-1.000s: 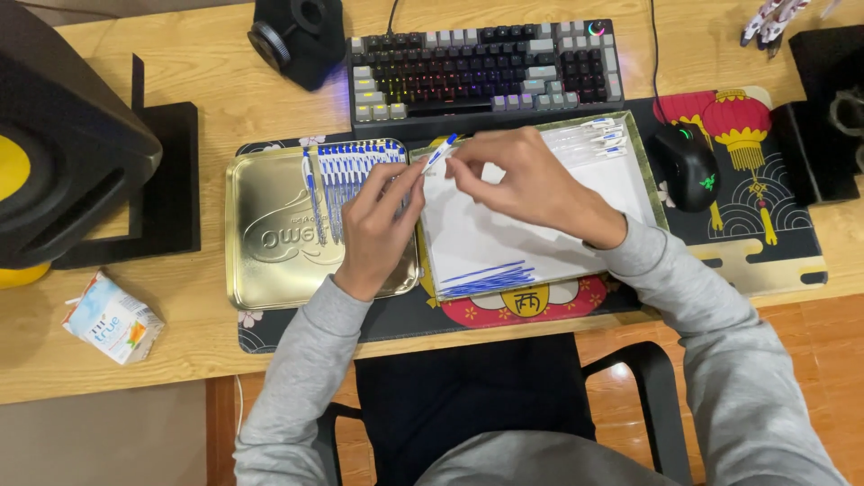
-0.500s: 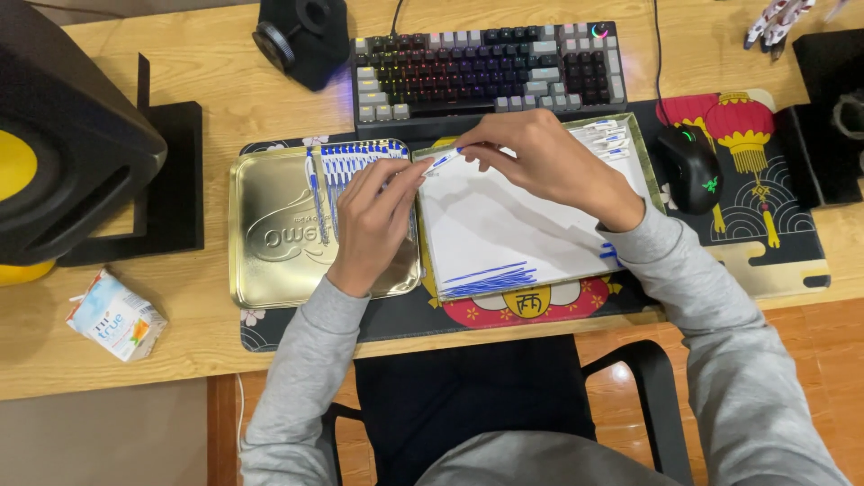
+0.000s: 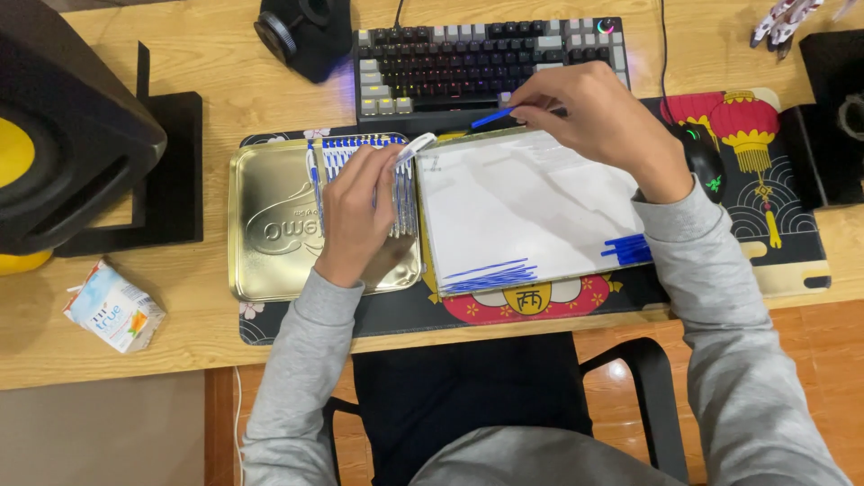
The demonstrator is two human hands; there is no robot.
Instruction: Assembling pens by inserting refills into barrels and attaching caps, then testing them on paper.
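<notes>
Hands over tabletop (image 3: 225,81): left hand (image 3: 360,211) curled on gold tin tray (image 3: 270,225), pinching white cap (image 3: 416,144) above row of blue pens (image 3: 360,157). Right hand (image 3: 598,112) raised beyond white pad (image 3: 522,207), gripping uncapped blue pen (image 3: 493,118). Judged midway: blue test scribbles (image 3: 490,274) near wrists, many pens left in tray.

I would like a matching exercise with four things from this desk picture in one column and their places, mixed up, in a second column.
Things:
1. gold tin tray
2. keyboard
3. small carton
4. blue pen part

Places:
A. in the right hand, over the top edge of the white sheet
B. under the left hand
C. on bare wood at the far left
D. behind the desk mat

Pairs: 1-B, 2-D, 3-C, 4-A
</notes>
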